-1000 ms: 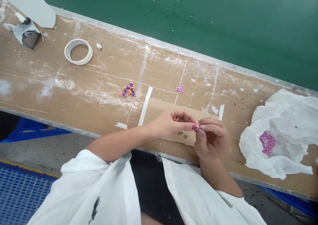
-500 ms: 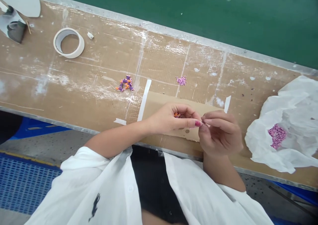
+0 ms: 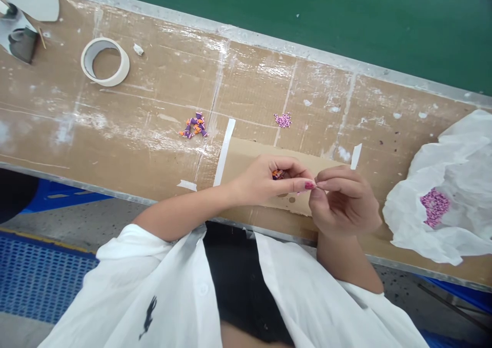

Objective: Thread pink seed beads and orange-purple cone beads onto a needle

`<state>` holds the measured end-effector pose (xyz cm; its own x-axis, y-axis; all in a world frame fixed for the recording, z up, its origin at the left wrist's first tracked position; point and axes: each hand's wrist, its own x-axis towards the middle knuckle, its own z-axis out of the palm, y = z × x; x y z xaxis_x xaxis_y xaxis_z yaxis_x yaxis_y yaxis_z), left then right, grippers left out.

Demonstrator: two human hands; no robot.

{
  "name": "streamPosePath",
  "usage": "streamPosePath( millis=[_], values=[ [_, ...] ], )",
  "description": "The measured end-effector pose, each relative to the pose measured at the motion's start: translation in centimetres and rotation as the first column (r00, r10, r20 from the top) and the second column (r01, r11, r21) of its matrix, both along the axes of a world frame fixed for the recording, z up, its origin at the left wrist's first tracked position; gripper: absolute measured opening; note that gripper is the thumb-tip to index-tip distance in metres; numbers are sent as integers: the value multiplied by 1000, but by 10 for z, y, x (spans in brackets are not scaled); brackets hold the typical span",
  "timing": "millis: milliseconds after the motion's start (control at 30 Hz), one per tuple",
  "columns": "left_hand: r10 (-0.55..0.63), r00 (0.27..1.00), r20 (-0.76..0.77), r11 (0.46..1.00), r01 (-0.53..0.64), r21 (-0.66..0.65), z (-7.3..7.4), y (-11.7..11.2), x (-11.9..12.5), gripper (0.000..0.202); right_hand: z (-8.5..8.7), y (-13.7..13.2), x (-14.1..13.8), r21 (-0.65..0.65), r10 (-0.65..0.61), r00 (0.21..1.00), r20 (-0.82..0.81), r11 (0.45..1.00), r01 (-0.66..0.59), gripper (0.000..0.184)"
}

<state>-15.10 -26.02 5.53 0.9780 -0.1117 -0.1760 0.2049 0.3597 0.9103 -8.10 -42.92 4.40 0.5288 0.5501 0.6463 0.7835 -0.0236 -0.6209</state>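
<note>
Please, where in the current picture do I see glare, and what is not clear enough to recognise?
Head view: bright glare streaks the cardboard-covered tabletop, though some pale patches may be stains; head view: whatever the left hand and right hand pinch between their fingertips is too small to identify.

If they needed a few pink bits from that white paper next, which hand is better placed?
Probably the right hand: it is nearer the white paper and its pink bits. The left hand is farther away, with orange pieces inside its curl.
</note>
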Motion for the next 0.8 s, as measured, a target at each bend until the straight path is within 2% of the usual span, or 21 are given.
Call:
streamPosePath(
  millis=[200, 367, 433, 500, 567, 667, 800],
  values=[
    [-13, 999, 50, 1000, 12, 18, -1, 1, 1, 42, 3, 0, 0, -44, 30, 998, -58, 999, -33, 15],
    [-32, 999, -2, 999, 32, 20, 0, 0, 2, 45, -1, -9, 6, -126, 100, 985, -139, 985, -118, 11],
    [-12, 998, -53, 1000, 12, -13, 1, 0, 3, 48, 1, -14, 11, -139, 121, 978, -172, 979, -146, 10],
    [57, 994, -94, 997, -61, -43, 2, 1, 4, 49, 7, -19, 16, -190, 118, 976, -181, 970, -153, 12],
    [150, 982, -116, 986, -157, -52, 2, 4, 6, 47, 14, -23, 21, -325, 129, 981, -143, 930, -170, 16],
    [218, 964, -150, 973, -226, -39, 2, 9, 8, 34, 20, -26, 23, -560, 190, 981, -37, 809, -178, 17],
    [266, 945, -192, 960, -278, -36, 0, 10, 9, 14, 19, -28, 19, -698, 237, 970, 50, 703, -136, 12]
  ],
)
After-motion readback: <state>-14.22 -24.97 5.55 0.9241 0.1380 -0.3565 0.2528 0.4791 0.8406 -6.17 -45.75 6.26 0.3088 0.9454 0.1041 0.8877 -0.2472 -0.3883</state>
